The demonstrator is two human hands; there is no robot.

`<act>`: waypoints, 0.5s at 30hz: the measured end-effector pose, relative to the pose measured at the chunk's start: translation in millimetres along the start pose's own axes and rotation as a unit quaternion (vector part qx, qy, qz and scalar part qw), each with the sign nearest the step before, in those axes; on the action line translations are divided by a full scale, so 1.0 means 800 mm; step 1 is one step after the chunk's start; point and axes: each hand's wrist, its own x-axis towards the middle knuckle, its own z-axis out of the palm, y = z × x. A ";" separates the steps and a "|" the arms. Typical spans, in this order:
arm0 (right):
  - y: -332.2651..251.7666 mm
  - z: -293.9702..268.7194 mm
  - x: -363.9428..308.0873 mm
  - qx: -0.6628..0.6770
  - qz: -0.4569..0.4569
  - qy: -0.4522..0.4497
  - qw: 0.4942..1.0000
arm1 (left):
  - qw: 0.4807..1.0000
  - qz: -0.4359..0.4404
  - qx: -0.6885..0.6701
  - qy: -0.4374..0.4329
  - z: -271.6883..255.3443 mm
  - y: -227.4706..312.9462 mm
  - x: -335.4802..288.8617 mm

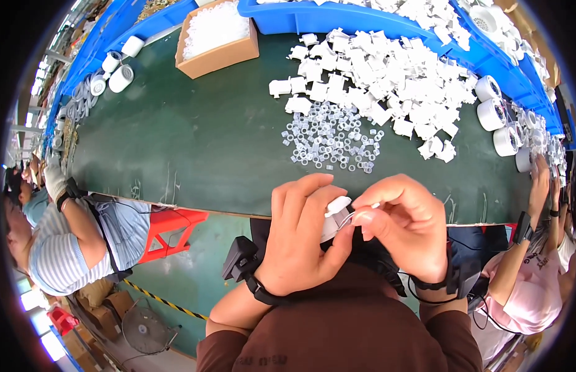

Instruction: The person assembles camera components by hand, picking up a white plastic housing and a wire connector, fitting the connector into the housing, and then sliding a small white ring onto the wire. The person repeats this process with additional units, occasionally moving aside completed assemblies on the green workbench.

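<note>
Close to the table's near edge, my left hand (303,239) is closed around a small white plastic part (337,206), its fingers hiding much of it. Thin pale wires (344,221) run from this part toward my right hand (406,223). The thumb and index finger of that hand pinch the wires, and a tiny white tip shows between them. Beyond my hands, a heap of small clear plastic rings (331,136) lies on the green table (176,136). A large pile of white plastic housings (381,74) spreads behind the rings.
An open cardboard box (220,57) of translucent pieces stands at the back. Blue bins (288,17) line the far side. White round parts lie at the left (120,79) and right (491,115). Co-workers sit at both sides, one by a red stool (167,232).
</note>
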 end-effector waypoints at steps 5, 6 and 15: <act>0.009 0.000 -0.008 0.050 0.003 0.018 0.999 | 1.000 -0.018 -0.015 0.004 -0.001 0.001 0.004; 0.017 -0.004 -0.007 -0.039 -0.076 0.027 0.996 | 0.999 -0.029 -0.013 0.008 0.000 0.001 0.005; 0.037 -0.023 0.013 -0.273 -0.189 0.087 0.939 | 0.999 0.007 0.035 0.002 0.004 -0.002 0.013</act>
